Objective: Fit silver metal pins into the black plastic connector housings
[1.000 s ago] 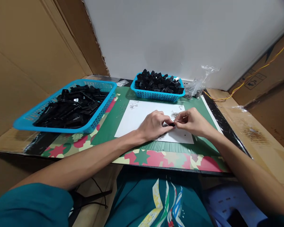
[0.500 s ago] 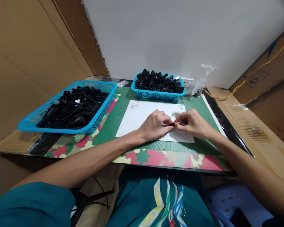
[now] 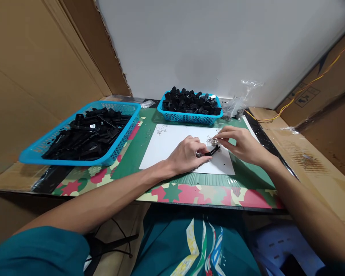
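Note:
My left hand [image 3: 186,155] is closed, its thumb and fingers pinching a slim black plastic piece [image 3: 214,150] that points up to the right above the white sheet [image 3: 166,145]. Part of that piece is hidden behind the fingers. My right hand [image 3: 243,143] reaches over from the right, fingertips at a pile of tiny metal pieces [image 3: 211,141]. Something thin and shiny shows at those fingertips, too small to name. A second scatter of tiny metal bits [image 3: 161,130] lies at the sheet's far left corner.
To the left stands a large blue basket [image 3: 109,161] of long black plastic parts. A smaller blue basket [image 3: 189,118] at the back holds small black parts. Clear plastic bags [image 3: 235,105] lie beside it. Cardboard [image 3: 313,153] and yellow wires [image 3: 281,113] border the right side.
My right hand has moved off the black piece, up to the metal pile, and its fingers have straightened. My left hand keeps its hold, and more of the black piece shows.

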Action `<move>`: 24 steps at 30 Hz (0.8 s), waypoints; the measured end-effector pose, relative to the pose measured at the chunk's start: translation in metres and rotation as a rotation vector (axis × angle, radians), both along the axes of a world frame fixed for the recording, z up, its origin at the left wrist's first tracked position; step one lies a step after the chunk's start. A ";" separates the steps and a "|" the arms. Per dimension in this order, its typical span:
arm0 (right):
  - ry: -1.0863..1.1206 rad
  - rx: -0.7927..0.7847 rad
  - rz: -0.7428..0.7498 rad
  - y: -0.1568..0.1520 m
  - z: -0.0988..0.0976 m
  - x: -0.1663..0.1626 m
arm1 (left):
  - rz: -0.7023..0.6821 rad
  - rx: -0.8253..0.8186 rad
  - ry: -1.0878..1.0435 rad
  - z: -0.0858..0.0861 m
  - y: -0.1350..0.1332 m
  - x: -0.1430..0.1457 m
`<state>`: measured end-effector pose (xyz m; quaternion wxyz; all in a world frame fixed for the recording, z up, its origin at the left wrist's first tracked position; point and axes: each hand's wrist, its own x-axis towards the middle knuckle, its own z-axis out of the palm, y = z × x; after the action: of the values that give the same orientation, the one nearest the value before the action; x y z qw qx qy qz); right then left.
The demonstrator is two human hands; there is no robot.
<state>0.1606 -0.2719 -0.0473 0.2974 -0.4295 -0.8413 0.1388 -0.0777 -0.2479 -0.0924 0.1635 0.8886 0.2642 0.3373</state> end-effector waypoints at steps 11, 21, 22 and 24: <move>0.528 -0.368 -0.072 -0.008 -0.008 -0.026 | -0.043 0.068 0.050 0.000 0.000 -0.001; 0.532 -0.423 -0.097 -0.004 -0.014 -0.024 | -0.059 0.077 0.066 -0.002 0.001 -0.001; 0.531 -0.425 -0.097 -0.004 -0.014 -0.024 | -0.058 0.072 0.071 -0.002 0.001 -0.001; 0.513 -0.416 -0.103 -0.005 -0.014 -0.024 | -0.056 0.065 0.078 -0.002 0.001 -0.001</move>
<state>0.1362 -0.2766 -0.0613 0.4119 -0.4743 -0.6698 0.3960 -0.0790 -0.2472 -0.0941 0.1335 0.9130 0.2344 0.3060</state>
